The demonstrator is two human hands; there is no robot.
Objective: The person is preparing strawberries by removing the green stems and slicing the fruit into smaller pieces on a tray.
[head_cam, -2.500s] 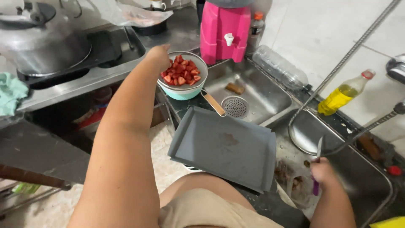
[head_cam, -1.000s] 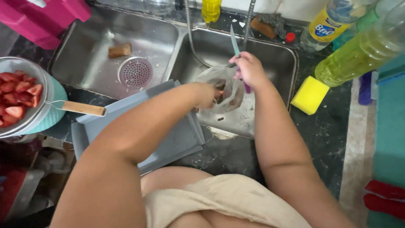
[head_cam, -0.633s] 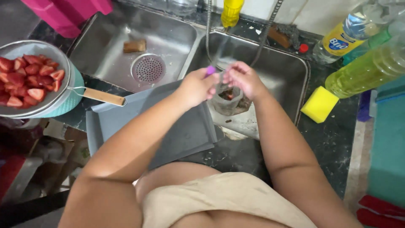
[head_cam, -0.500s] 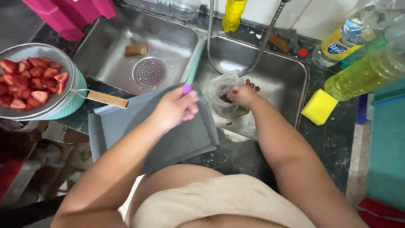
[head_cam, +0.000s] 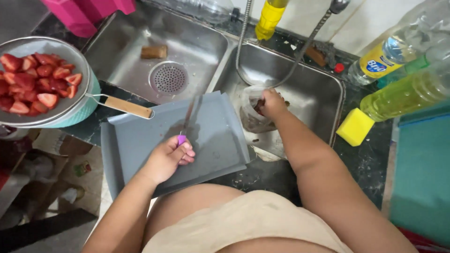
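My left hand [head_cam: 168, 158] holds a knife [head_cam: 189, 115] by its purple handle, the blade lying flat over the grey cutting board [head_cam: 140, 140] that bridges the counter edge and the sink. My right hand [head_cam: 272, 103] reaches into the right sink basin [head_cam: 314, 93] and grips a clear plastic bag [head_cam: 251, 112] holding dark scraps. A metal strainer with a wooden handle [head_cam: 126, 107], full of cut strawberries [head_cam: 35, 82], rests in a teal bowl at the left.
The left sink basin [head_cam: 187, 47] holds a brown sponge [head_cam: 153, 51] and a drain cover [head_cam: 168, 78]. A yellow sponge [head_cam: 355, 126] lies on the dark counter, bottles of yellow liquid [head_cam: 403, 93] stand at the right, and a flexible faucet hose [head_cam: 304, 47] hangs over the sink.
The knife passed from my right hand to my left, which carried it out of the sink and down onto the cutting board. My right hand stayed at the bag.
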